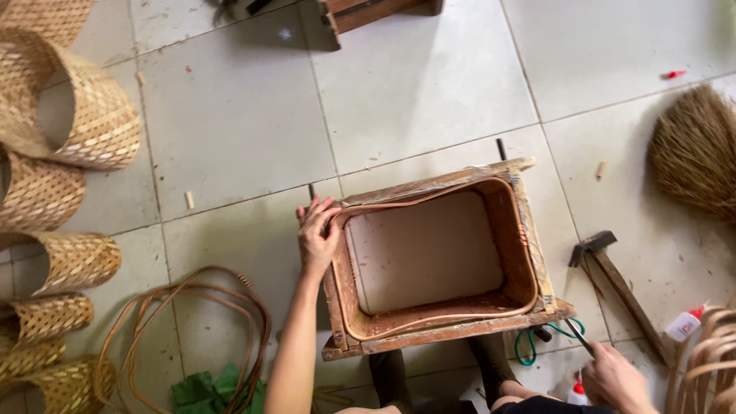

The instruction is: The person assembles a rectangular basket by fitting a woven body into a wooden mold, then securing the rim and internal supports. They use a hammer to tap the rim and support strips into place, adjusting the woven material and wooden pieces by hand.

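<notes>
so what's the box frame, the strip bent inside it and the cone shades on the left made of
Frame: apparently rough, unfinished wood, worn and stained. Strip: looks like bare rattan or cane, smooth, pale tan, bent to the frame's shape. Shades: woven split bamboo or rattan, open lattice, natural colour.

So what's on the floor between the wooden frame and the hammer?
Head view: only bare floor tile lies between the wooden frame and the hammer.

small white glue bottle (681,324) with red cap on floor at right, another white bottle (577,394) by right hand (613,379)
</notes>
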